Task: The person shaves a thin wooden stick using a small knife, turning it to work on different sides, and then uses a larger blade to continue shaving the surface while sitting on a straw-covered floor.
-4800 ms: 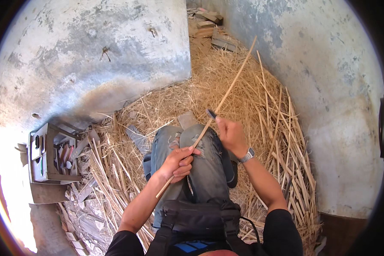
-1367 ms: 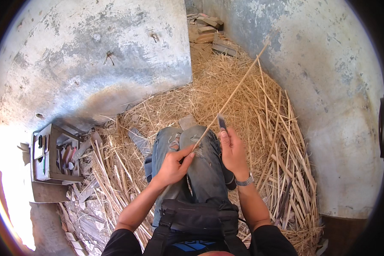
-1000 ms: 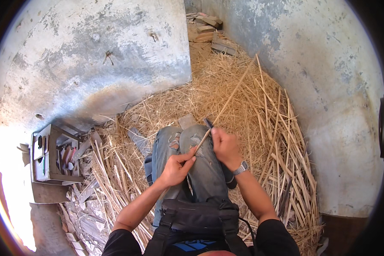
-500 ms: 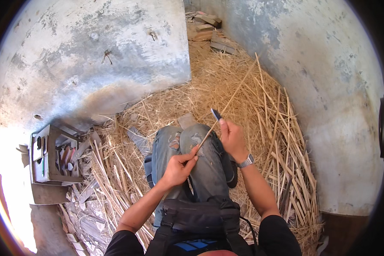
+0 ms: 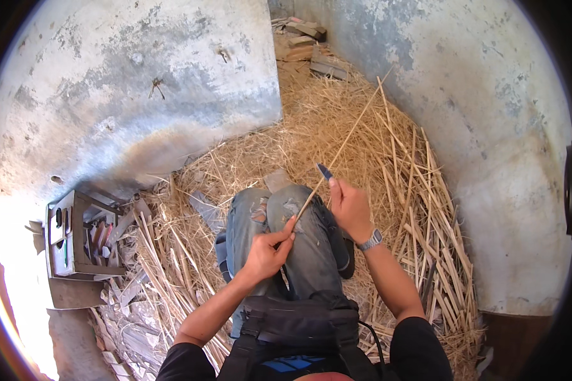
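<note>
- Right hand, clenched on a blue-tipped knife, sits slightly lower than before
- Left hand still pinches the long reed over the jeans
- Wooden toolbox at left; straw all around

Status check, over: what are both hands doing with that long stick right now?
Left hand grips the long thin stick over the knees. Right hand holds a small knife against it. Straw all around, nothing blocking.
</note>
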A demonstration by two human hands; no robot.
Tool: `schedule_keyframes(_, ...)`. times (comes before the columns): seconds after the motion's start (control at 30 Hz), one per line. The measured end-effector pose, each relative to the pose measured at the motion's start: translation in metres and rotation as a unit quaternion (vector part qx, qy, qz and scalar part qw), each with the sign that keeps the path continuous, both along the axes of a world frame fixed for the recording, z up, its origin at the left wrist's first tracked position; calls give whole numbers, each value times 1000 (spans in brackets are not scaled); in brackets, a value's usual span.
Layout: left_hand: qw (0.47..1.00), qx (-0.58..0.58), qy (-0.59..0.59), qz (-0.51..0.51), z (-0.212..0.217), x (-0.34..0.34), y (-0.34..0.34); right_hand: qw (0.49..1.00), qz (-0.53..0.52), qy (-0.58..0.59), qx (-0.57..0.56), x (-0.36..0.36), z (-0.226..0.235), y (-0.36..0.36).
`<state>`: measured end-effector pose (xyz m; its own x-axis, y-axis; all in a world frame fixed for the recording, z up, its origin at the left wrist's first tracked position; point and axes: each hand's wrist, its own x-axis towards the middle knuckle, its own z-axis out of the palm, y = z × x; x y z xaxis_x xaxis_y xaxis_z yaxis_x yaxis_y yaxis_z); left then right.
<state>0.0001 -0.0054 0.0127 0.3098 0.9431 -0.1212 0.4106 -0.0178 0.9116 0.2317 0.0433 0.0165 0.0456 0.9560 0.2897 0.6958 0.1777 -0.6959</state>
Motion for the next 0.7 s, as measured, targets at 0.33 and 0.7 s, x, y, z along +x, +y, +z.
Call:
schedule_keyframes(0.33, 998, 62, 5, -5, 7, 5, 1, 999, -33, 14, -11, 0, 4, -2)
schedule_keyframes(0.7, 1000, 3, -12, 3, -2, -3, -1, 993, 93, -69, 27, -9, -8, -12)
